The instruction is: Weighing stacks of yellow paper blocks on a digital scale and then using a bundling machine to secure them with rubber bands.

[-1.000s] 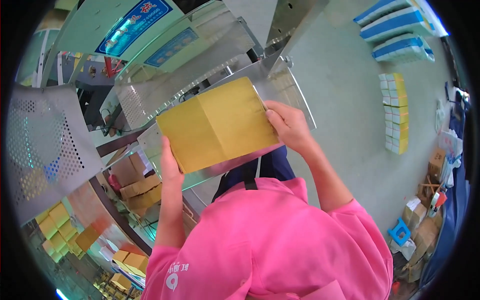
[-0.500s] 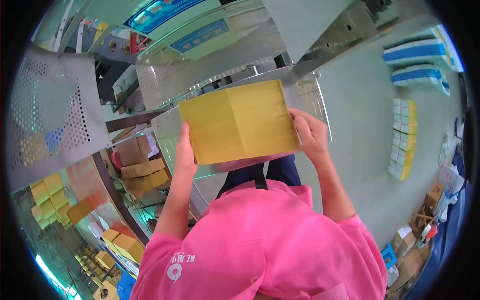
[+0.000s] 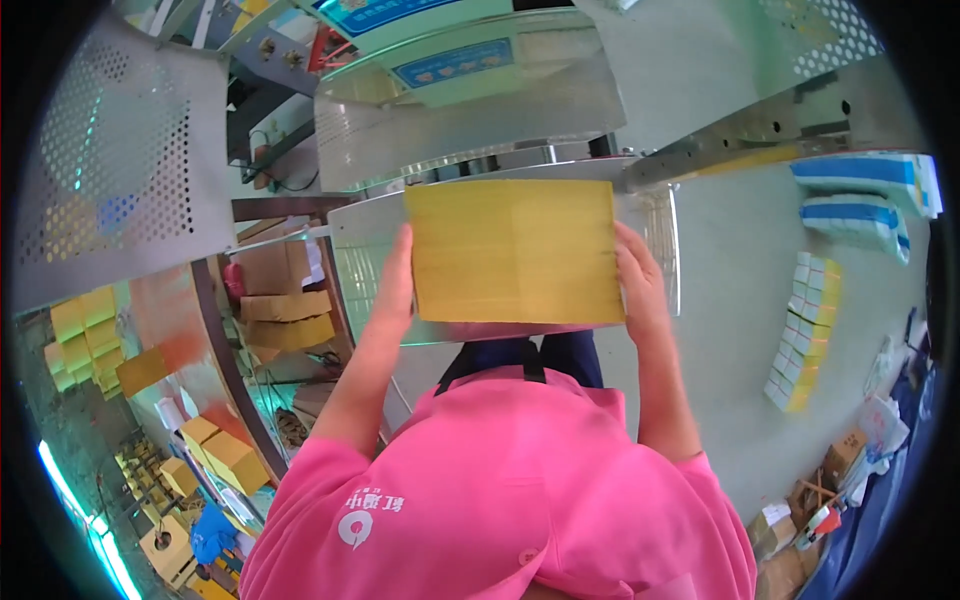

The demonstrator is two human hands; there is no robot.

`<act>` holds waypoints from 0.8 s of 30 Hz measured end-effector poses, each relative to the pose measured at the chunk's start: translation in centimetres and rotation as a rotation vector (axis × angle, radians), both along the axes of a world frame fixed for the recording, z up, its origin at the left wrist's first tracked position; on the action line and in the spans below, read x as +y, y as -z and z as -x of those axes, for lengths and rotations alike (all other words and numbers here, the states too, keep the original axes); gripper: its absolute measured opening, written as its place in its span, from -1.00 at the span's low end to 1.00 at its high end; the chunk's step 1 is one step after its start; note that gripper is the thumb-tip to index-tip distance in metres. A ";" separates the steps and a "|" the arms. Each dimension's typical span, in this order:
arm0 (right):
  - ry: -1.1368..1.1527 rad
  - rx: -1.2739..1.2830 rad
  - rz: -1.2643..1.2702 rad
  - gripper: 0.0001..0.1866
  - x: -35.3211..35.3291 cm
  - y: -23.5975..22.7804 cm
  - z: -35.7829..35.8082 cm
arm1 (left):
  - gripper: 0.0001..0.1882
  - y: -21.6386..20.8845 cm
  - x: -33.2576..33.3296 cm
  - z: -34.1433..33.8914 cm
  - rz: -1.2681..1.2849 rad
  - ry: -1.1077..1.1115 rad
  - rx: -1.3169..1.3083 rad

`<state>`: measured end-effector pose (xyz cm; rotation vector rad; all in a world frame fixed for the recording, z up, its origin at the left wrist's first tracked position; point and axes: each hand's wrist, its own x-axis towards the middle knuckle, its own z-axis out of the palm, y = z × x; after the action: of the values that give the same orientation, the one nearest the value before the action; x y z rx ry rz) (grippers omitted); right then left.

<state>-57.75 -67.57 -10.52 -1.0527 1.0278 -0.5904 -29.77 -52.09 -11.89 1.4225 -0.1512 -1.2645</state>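
A yellow rectangular slab (image 3: pixel 515 252), which looks like a thick paper stack or folded board, lies level in front of my chest. At its left short edge my left hand (image 3: pixel 397 285) is pressed, thumb upward along the side. My right hand (image 3: pixel 642 280) grips the opposite edge, with its fingers partly hidden behind it. Beneath and behind the slab is a shiny metal machine table (image 3: pixel 368 245); whether the slab touches it I cannot tell. A transparent guard sheet (image 3: pixel 460 110) rises just beyond.
A perforated metal panel (image 3: pixel 130 150) juts in at the left, above cardboard pieces (image 3: pixel 285 305). Yellow blocks (image 3: pixel 90 335) are stacked farther left. On the floor at right stand a row of white-and-yellow bundles (image 3: pixel 805 325) and blue-and-white sacks (image 3: pixel 855 215).
The slab has turned from a slight tilt to nearly square with the table, and both hands have shifted with it. The whole view has also swung a little.
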 end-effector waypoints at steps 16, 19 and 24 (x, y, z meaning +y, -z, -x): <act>-0.324 -0.092 0.304 -0.41 -6.2 -1.3 -0.3 | -0.55 1.9 0.2 2.1 0.216 0.259 -0.754; -0.291 0.099 0.501 -0.36 -5.5 -1.1 0.1 | -0.66 3.0 0.0 3.6 0.240 0.244 -0.880; -0.011 0.271 0.703 -0.44 -3.7 -0.9 0.1 | -0.68 2.2 -3.6 5.9 0.224 0.311 -0.772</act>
<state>-57.88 -71.30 -9.61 -1.7915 1.0693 -0.8443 -35.67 -55.69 -14.07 1.6600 -1.0358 -0.8366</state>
